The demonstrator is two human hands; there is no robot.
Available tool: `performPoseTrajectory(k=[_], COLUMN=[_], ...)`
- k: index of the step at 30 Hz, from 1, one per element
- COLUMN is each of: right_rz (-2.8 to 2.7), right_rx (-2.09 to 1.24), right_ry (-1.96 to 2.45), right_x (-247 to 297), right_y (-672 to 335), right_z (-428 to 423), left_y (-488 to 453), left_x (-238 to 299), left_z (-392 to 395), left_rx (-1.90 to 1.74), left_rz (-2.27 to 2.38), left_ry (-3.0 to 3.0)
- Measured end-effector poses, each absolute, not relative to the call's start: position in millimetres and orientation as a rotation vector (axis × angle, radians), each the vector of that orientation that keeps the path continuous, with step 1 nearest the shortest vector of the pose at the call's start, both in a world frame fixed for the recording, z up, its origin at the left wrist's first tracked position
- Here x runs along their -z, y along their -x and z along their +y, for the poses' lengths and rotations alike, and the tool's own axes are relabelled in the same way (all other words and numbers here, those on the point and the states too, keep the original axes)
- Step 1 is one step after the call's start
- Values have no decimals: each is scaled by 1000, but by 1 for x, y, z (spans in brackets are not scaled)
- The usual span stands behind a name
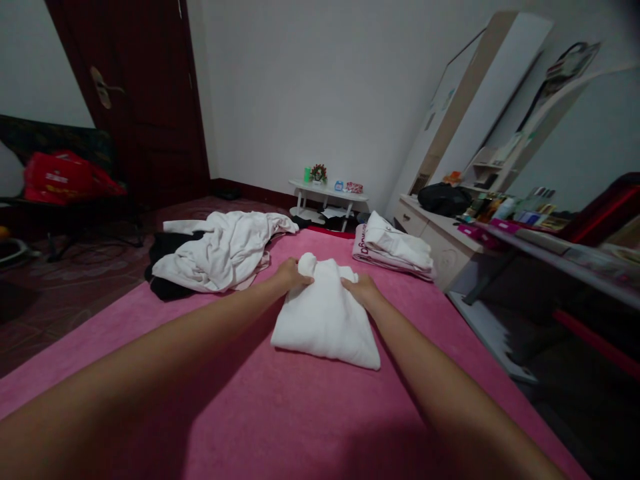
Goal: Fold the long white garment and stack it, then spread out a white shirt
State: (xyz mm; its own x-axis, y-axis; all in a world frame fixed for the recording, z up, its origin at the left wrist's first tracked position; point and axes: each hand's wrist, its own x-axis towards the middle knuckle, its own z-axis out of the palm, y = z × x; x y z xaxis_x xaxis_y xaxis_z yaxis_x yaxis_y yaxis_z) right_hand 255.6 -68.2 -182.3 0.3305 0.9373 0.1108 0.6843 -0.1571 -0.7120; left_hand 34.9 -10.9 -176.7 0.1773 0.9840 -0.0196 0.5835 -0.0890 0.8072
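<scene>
A dim room with pale walls has a dark red door [145,100] at the far left and a low white tabletop [327,189] against the far wall. In front of it, a pink bedcover [240,413] spreads under a folded white cloth [325,327], which lies near the middle, directly between the two hands. The cloth's length seems to run near to far, its broad edge near and its narrower, bunched end far. The left hand [295,275] pinches the far left corner and the right hand [362,291] the far right side, thumbs on top; neither is clearly nearer. A rumpled clothes pile [220,250] sits far left, and a folded stack [393,247] far right, both apart from the hands.
</scene>
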Motion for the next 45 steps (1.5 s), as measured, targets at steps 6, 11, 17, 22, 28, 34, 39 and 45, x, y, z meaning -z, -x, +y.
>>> performPoseTrajectory(k=[6, 11, 17, 22, 28, 34, 39, 45], right_rz=[-1352, -1390, -1677, -2049, -1514, -1560, -1561, -1174], right_rx=[-284, 53, -121, -375, -243, -184, -248, -159], right_ry=[1658, 1142, 1274, 1443, 1512, 1429, 1354, 1700], right_x=[123, 46, 106, 185, 158, 173, 213, 210], right_y=[-260, -274, -273, -284, -272, -216, -207, -249], right_z=[-60, -58, -126, -177, -144, -106, -102, -106], left_y=[-29, -26, 6, 41, 29, -27, -34, -25], left_x=[120, 47, 98, 171, 139, 152, 199, 198], left_z=[0, 12, -18, -65, -76, -82, -88, -90], left_rx=[-1034, -1437, -1263, -673, -630, -757, -635, -811], left_rz=[1131, 743, 776, 649, 929, 894, 991, 761], left_ry=[-1475, -1759, -2510, -2915, -2881, -2796, -2868, -2884])
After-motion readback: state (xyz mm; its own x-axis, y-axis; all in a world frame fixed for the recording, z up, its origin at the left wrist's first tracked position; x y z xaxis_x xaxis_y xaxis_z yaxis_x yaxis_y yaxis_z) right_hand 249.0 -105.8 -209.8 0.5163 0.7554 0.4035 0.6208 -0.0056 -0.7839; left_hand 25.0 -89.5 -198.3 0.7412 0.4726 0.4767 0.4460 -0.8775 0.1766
